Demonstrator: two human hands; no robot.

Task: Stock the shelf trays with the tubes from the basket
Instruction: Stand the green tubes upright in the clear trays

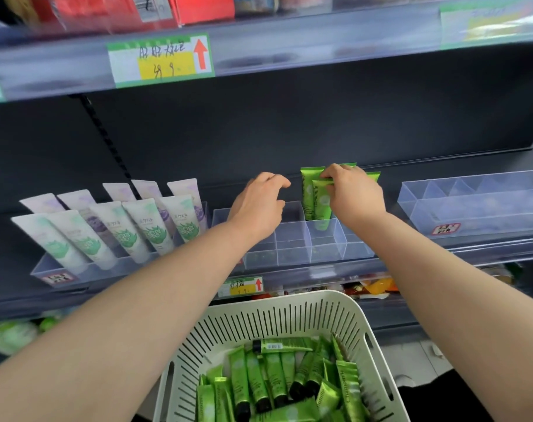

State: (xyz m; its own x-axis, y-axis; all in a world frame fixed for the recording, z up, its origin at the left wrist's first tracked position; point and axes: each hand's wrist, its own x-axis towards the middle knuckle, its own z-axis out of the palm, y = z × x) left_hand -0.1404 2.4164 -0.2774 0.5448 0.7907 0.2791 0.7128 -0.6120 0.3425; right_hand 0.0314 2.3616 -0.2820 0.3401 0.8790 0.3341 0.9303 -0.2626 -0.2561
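Head view: the right hand (355, 193) pinches the flat crimped top of a green tube (322, 205), which stands cap-down in a back cell of the clear tray (292, 242) on the shelf (441, 257). A few more green ones stand around it, though the hand hides how many. The left hand (259, 205) hovers just beside them over the tray, fingers loosely curled and holding nothing. The rest of the tubes (271, 376) lie heaped in the slotted basket (277, 303) below, well apart from the tray. White tubes (122, 226) fill the tray to the left.

These look small and light, with soft, squeezable bodies and a glossy skin that may slip. The stiff parts are the crimped end and the black cap, so the crimp is probably the best place to hold (a pinch there steers the cap into its cell without denting the body). They seem top-heavy once upright and may tip against their neighbours.
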